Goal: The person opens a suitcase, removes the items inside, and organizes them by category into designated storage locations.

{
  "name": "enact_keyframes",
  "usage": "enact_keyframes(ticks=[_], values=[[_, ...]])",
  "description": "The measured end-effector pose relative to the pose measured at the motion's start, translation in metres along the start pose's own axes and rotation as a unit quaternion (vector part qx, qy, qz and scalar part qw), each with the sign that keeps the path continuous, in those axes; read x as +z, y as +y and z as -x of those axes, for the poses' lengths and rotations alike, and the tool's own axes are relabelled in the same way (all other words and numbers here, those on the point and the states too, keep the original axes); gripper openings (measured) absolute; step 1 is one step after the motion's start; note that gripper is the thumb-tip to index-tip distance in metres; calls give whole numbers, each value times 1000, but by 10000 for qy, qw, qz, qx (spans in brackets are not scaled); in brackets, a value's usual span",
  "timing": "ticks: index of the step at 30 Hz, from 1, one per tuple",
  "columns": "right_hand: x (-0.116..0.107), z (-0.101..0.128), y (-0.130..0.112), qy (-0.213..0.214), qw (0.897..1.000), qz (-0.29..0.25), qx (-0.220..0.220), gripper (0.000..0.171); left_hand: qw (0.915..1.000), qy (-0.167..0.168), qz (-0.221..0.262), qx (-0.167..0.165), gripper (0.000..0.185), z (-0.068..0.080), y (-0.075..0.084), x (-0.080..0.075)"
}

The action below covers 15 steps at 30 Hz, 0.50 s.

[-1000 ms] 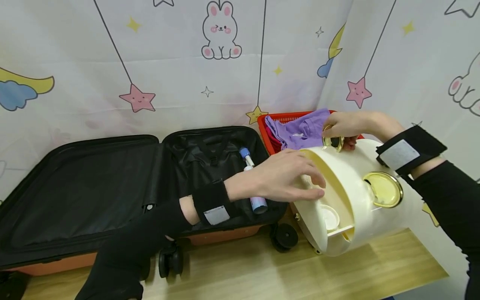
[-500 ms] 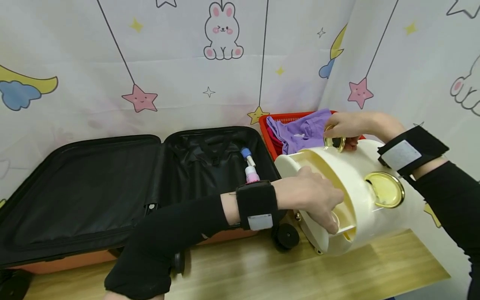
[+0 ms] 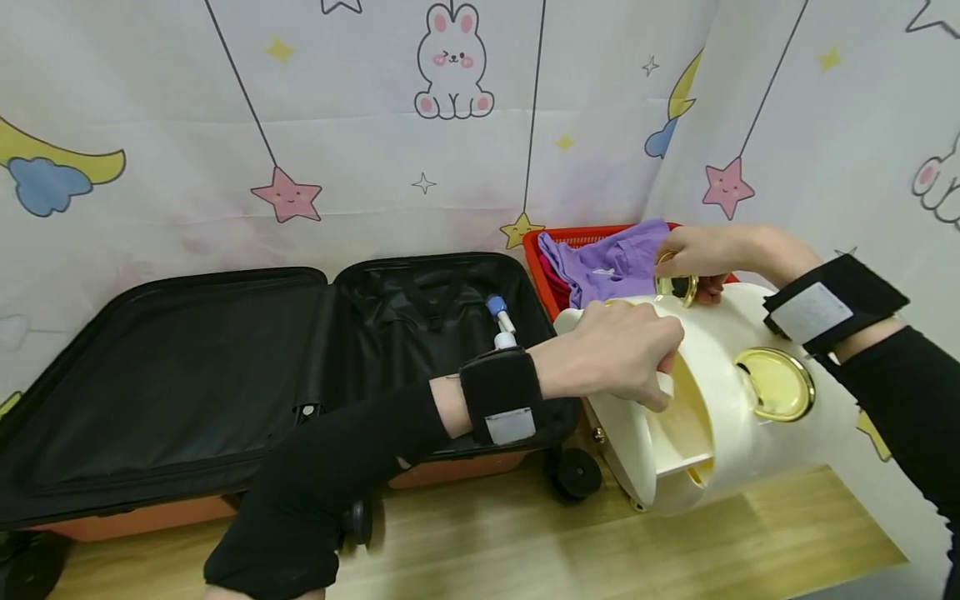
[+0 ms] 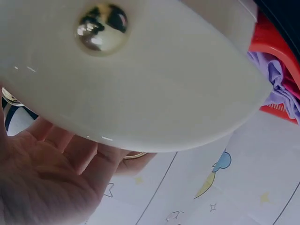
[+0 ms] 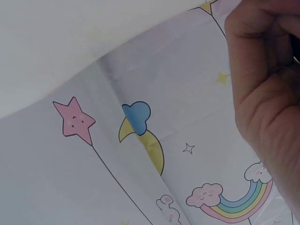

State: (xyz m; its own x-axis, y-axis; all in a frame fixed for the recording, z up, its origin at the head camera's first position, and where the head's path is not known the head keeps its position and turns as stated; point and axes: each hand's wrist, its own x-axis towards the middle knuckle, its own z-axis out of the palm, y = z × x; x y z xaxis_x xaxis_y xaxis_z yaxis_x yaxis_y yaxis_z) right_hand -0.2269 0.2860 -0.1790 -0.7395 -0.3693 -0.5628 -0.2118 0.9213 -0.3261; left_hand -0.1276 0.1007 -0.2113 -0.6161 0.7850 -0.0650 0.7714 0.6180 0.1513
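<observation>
My left hand [image 3: 617, 352] is over the pulled-out drawer of a cream-white storage box [image 3: 765, 458], pinching a small round white container [image 3: 665, 385]; most of it is covered by my fingers. In the left wrist view, the drawer front [image 4: 178, 98] with its round gold knob [image 4: 102, 29] hides my fingertips. On top of the box, my right hand [image 3: 701, 260] grips a gold ring handle [image 3: 678, 289]. The right wrist view catches part of that hand [image 5: 267, 89] beside the box's pale surface.
An open black-lined suitcase [image 3: 172, 392] lies on the left, holding a blue-capped item [image 3: 498, 308] and a white-topped bottle [image 3: 505, 340]. Behind the box stands a red basket [image 3: 534, 250] with purple clothing [image 3: 611, 262]. A second gold ring [image 3: 776, 383] is on the box's side.
My left hand has reached down into the drawer, taken hold of the small round white container lying there and lifted it. My right hand has kept its grip on the handle.
</observation>
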Motion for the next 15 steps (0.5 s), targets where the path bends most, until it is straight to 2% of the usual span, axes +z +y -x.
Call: enact_keyframes(ticks=[2,7,12,15], values=[[0,2,1,-9,10000,-33,4,24,9999,15,-55,-90,16,-3,0,-1],[2,3,2,-5,10000,-82,-10,24,9983,-363,-158,-425,24,-11,-1,-6],[1,1,2,-22,10000,-71,-41,24,9944,-633,-413,-738,34,-19,-9,-10],[0,0,1,-27,10000,-57,-46,25,9919,-687,-579,-902,39,-23,-14,-9]])
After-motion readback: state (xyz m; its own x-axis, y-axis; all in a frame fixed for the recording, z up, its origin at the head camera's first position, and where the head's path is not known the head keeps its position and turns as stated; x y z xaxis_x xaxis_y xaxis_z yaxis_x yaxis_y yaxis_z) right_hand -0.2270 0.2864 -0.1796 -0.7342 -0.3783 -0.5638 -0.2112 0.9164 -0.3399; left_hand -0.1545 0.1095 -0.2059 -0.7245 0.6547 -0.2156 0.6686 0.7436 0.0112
